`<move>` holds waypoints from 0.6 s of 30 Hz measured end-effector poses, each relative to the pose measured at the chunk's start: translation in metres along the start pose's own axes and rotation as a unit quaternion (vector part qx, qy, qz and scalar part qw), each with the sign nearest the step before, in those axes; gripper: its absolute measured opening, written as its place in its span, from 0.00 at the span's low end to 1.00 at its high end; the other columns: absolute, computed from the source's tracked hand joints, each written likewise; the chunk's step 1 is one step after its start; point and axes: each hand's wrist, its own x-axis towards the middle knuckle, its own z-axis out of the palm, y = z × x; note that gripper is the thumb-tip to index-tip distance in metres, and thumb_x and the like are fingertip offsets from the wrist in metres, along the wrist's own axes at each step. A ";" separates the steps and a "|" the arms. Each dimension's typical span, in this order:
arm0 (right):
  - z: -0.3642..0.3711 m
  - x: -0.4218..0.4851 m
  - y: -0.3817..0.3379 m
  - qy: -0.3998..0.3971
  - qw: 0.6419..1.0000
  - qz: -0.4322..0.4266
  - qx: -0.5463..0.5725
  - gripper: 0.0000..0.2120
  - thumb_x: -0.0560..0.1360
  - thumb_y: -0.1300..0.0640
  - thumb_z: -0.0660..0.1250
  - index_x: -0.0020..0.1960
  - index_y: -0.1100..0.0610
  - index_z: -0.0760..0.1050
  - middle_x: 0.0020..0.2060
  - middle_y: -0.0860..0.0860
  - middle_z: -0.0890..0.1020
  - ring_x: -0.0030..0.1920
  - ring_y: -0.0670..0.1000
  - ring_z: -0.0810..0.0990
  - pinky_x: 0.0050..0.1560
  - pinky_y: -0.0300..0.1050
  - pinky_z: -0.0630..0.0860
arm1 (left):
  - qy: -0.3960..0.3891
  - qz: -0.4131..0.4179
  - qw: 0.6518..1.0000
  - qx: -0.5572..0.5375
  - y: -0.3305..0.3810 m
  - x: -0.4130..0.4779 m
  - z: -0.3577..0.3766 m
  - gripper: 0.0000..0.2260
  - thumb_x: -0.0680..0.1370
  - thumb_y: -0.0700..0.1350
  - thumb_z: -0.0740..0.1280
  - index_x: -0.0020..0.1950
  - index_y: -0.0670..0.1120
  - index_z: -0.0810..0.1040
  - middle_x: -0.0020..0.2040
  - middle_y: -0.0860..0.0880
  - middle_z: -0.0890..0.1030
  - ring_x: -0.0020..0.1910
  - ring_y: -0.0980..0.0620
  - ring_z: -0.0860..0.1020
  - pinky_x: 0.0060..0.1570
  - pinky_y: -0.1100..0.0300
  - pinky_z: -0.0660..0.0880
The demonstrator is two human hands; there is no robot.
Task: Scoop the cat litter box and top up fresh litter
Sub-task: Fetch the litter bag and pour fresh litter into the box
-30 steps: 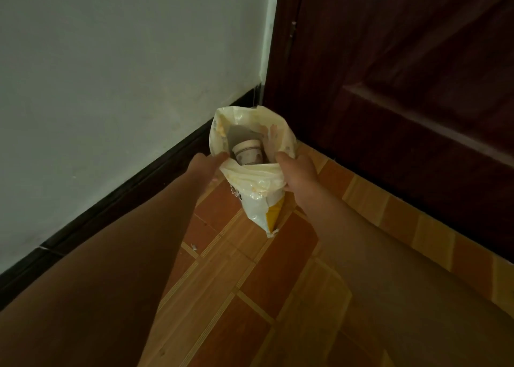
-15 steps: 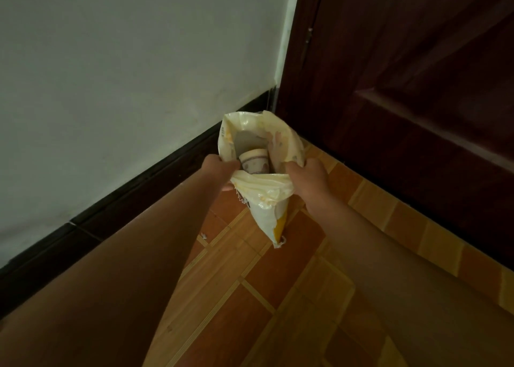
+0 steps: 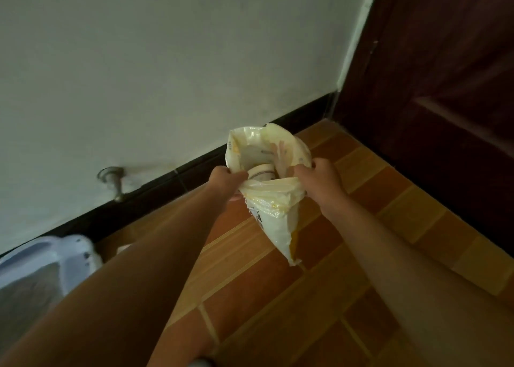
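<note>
I can see only a corner of the litter box. It sits far off to the left by the wall. The edge of the view cuts it off, and my left arm hides its near side. It has some grey stuff in it. A small brown thing lies just beside it, but I cannot tell what that is. My left hand and my right hand hold the litter bag in the middle, near the corner where the wall meets the door. The fingers of each hand are curled tight on the top edge of the bag, one hand on each side, and they hold its mouth wide open. My fingertips are tucked into the plastic, so most of them are hidden. Deep in the bag I can see the top of a cup. The rest of it is hidden, and I cannot see any litter in there. The bag hangs down to a point over the floor, and I cannot tell if the tip touches the tiles. A little metal knob sticks out low on the wall. I count two hands, one bag, one cup, one litter box, one door and one knob.
</note>
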 end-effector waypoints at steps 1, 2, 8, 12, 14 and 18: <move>0.006 -0.008 -0.003 -0.016 1.000 -0.002 0.000 0.15 0.73 0.56 0.64 0.57 0.61 0.73 0.48 0.55 0.79 0.48 0.54 0.79 0.49 0.54 0.80 | 0.012 -0.003 1.000 -0.005 -0.006 -0.011 -0.010 0.17 0.76 0.42 0.67 0.63 0.37 0.71 0.55 0.39 0.79 0.39 0.50 0.80 0.26 0.65 0.75; 0.012 -0.017 -0.005 -0.031 1.000 -0.003 -0.001 0.15 0.73 0.56 0.63 0.58 0.61 0.73 0.48 0.55 0.79 0.48 0.54 0.79 0.47 0.52 0.80 | 0.024 -0.005 1.000 -0.009 -0.012 -0.022 -0.020 0.17 0.76 0.42 0.67 0.63 0.37 0.71 0.55 0.40 0.79 0.38 0.51 0.79 0.26 0.65 0.74; 0.048 -0.057 -0.007 -0.108 0.994 -0.015 -0.026 0.14 0.75 0.58 0.62 0.59 0.60 0.71 0.47 0.54 0.77 0.46 0.52 0.77 0.39 0.44 0.74 | 0.074 -0.007 0.996 -0.041 -0.050 -0.072 -0.061 0.17 0.77 0.39 0.65 0.64 0.37 0.70 0.56 0.40 0.78 0.47 0.48 0.77 0.32 0.64 0.74; 0.072 -0.068 0.004 -0.134 0.988 -0.033 -0.062 0.15 0.76 0.57 0.62 0.60 0.61 0.71 0.47 0.54 0.77 0.43 0.50 0.76 0.33 0.40 0.71 | 0.084 -0.024 0.995 -0.053 -0.082 -0.083 -0.076 0.18 0.76 0.39 0.65 0.66 0.39 0.69 0.57 0.41 0.78 0.52 0.45 0.79 0.42 0.58 0.78; 0.083 -0.070 0.015 -0.140 0.985 -0.044 -0.089 0.15 0.76 0.57 0.61 0.61 0.61 0.71 0.46 0.53 0.76 0.39 0.47 0.74 0.31 0.38 0.68 | 0.082 -0.027 0.995 -0.047 -0.100 -0.085 -0.080 0.18 0.76 0.39 0.65 0.66 0.39 0.69 0.56 0.41 0.78 0.50 0.46 0.79 0.39 0.60 0.77; 0.102 -0.077 0.034 -0.117 0.984 -0.041 -0.131 0.19 0.78 0.54 0.60 0.65 0.63 0.66 0.48 0.54 0.75 0.40 0.49 0.73 0.29 0.38 0.65 | 0.087 -0.020 0.995 -0.039 -0.127 -0.086 -0.083 0.17 0.77 0.39 0.65 0.65 0.41 0.68 0.49 0.48 0.77 0.47 0.50 0.78 0.35 0.64 0.74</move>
